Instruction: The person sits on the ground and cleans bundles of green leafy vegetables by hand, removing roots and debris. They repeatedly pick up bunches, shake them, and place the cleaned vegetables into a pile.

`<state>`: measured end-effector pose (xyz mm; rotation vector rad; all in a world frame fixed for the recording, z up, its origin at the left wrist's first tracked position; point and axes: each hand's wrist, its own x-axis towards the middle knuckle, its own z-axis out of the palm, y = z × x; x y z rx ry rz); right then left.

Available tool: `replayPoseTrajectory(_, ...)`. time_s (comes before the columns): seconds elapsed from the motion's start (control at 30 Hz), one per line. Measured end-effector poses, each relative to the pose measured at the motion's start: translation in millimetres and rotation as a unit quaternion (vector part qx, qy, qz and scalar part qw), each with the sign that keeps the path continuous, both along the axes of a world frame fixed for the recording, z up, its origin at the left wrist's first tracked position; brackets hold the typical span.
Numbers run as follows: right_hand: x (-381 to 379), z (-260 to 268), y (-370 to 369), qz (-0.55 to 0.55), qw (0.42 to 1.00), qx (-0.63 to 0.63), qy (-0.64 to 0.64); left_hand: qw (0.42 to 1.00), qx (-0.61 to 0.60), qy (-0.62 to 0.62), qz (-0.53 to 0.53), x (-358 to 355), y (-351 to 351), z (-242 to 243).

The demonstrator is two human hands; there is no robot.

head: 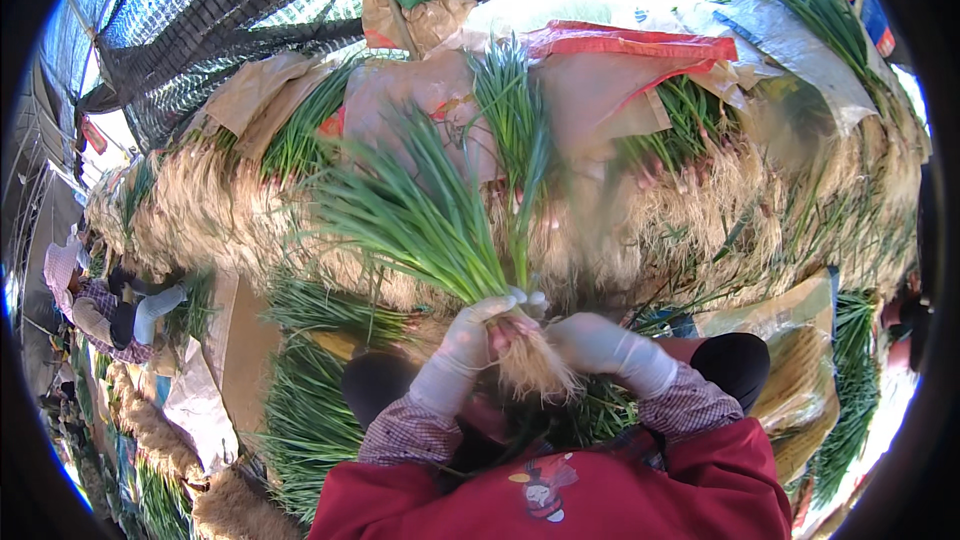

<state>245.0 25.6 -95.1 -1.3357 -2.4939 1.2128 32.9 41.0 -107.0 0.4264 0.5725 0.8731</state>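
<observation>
My left hand (471, 331), in a pale glove, grips a bunch of green onions (457, 232) just above its pinkish bulbs. The leaves fan up and to the left, while the pale roots (534, 366) hang down towards my lap. Close against the bulbs on the other side is my right hand (591, 345), also gloved. It is blurred and its fingers are partly hidden, so I cannot tell whether it holds any stalks. More upright green onion leaves (514, 120) rise behind the bunch, in line with my fingertips.
A long heap of onions with roots outward (675, 232) runs across in front, partly covered by sacks (607, 90). Onion bunches (311, 405) lie at my left. A plastic-covered sack (795, 382) is at my right. Another person (112, 300) sits far left.
</observation>
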Motion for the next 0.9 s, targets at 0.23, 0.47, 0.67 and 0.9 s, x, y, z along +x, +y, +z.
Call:
replayPoseTrajectory(0.23,-10.6,-25.5,38.4,-0.134,0.876,-0.193,0.422,0.988,0.017,0.144,0.052,-9.0,-5.4,-5.9)
replayPoseTrajectory(0.47,-23.9,-55.2,48.5,-0.337,0.87,0.293,0.208,0.994,-0.007,0.098,0.045,-12.2,-10.0,-7.3)
replayPoseTrajectory(0.67,3.4,-61.2,37.7,-0.02,0.993,-0.105,0.046,0.998,-0.002,0.035,0.049,-18.1,-20.7,-1.9)
replayPoseTrajectory(0.9,-60.3,-43.5,46.8,-0.146,0.826,-0.22,0.497,0.998,0.03,0.048,0.022,-32.7,-33.2,-5.3)
